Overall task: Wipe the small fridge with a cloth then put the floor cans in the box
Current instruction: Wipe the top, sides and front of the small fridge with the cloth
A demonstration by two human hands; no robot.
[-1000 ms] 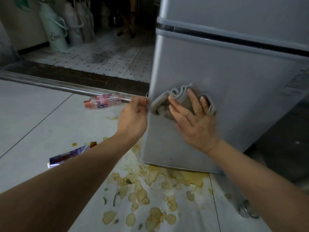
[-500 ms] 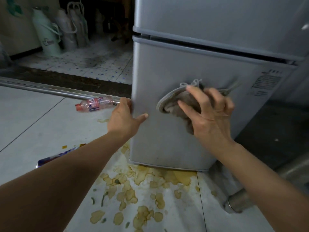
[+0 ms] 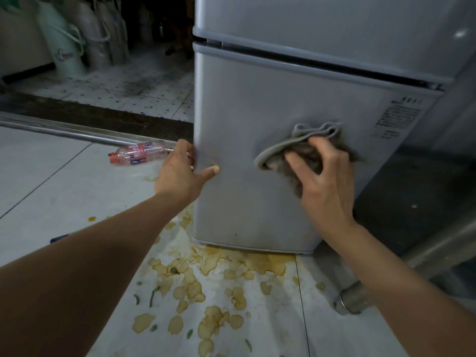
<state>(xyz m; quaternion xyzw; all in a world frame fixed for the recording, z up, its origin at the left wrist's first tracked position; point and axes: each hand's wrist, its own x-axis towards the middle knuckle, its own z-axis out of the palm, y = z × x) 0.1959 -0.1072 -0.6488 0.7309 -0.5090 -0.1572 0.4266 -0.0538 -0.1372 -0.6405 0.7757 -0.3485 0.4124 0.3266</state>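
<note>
Head view, right hand (image 3: 325, 181) grip bunching cloth (image 3: 304, 145) against fridge (image 3: 257, 104)

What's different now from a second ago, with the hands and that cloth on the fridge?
The right hand has slid the cloth rightward across the fridge door, its fingers going from flat to curled round the cloth. The left hand shifted its hold on the door's left edge, its thumb now lying on the front. The bottle and the spill on the floor stayed put.
</note>
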